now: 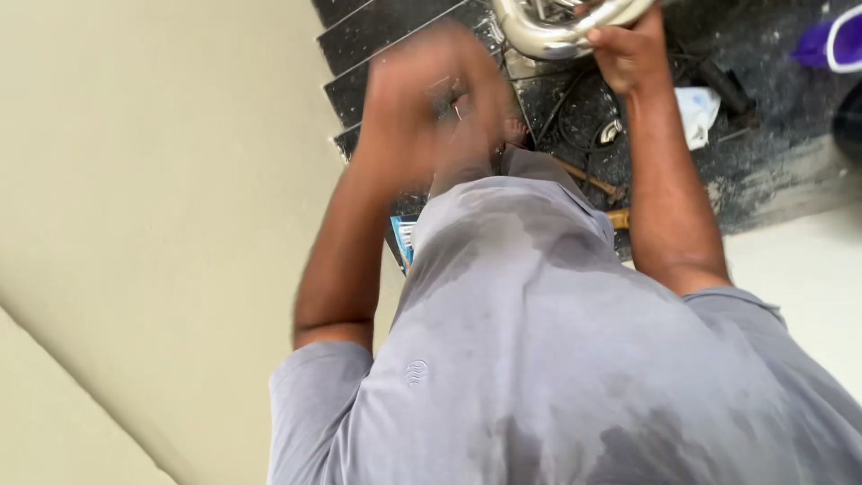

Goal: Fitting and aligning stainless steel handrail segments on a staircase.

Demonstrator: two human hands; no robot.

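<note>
Item: curved shiny metal pipe (557, 27), top edge of view, above dark stair treads (377, 45). Right hand (628, 54): grip closed round the pipe's end, holding it up. Left hand (422, 99): raised beside the pipe, blurred; grip state cannot be told. Below: hammer (588, 180), cable (575, 117), dusty dark floor (772, 135). Progress: pipe held, apparently not yet fixed; the rest is hidden

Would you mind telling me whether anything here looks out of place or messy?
Yes: the dark floor is dusty and strewn with cables, a crumpled rag and tools. The left hand is motion-blurred.
</note>
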